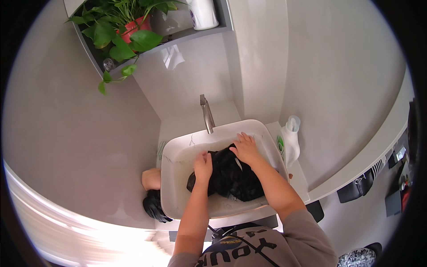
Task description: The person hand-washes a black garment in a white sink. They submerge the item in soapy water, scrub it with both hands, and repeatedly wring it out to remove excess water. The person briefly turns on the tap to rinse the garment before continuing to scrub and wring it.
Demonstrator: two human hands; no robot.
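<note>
Black cloth (235, 178) bunched in basin (169, 187), in what looks like cloudy water (182, 167), below faucet (207, 115). Left hand (203, 166) set at cloth's upper left edge, fingers curled; whether fabric is pinched cannot be told. Right hand (245, 150) laid at upper right edge, fingers spread apart. Cloth best kept low, so drips are caught within rim (bottle (291, 144) just beside basin better not bumped). Folds best opened and pressed evenly, without splashing.

Left fingers (204, 155) seemingly curled
</note>
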